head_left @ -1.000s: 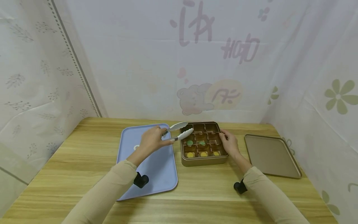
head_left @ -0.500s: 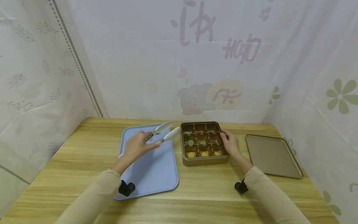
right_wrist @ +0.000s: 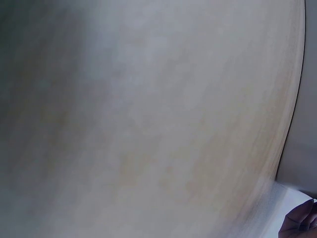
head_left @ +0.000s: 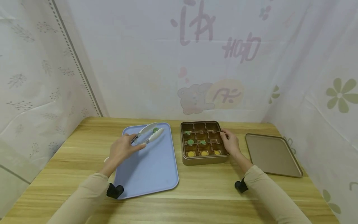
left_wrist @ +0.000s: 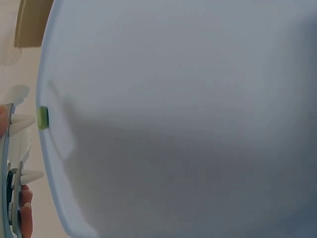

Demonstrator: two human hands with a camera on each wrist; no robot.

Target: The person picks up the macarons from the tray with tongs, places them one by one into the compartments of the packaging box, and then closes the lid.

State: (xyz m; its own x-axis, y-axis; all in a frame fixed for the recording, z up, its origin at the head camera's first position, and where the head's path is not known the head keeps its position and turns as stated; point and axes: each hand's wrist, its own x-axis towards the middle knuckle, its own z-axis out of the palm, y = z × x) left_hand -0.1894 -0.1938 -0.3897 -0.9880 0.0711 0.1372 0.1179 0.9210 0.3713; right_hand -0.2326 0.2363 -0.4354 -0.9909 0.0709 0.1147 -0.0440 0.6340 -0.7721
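My left hand [head_left: 121, 150] grips a pair of tongs [head_left: 152, 137] with white tips, spread apart over the far part of the blue tray [head_left: 151, 174]. Between the tips, in the head view, shows a green round piece [head_left: 155, 129]; the left wrist view has this green piece [left_wrist: 43, 117] lying on the tray near its edge, apart from the tips. With my right hand [head_left: 231, 143] I hold the right side of a brown square box [head_left: 205, 160]. Its divided insert bears yellow pieces [head_left: 204, 153] in the front row and green pieces [head_left: 190, 142] behind and at the far left.
A flat bronze lid [head_left: 274, 155] lies on the wooden table [head_left: 195, 189] to the right of the box. Patterned cloth [head_left: 134, 62] hangs behind and at both sides. A small white thing [head_left: 106, 159], mostly hidden, shows beside my left wrist.
My left hand has moved left with the tongs, from the box's far left compartment to over the tray. A green piece now shows in that compartment. My right hand stays on the box.
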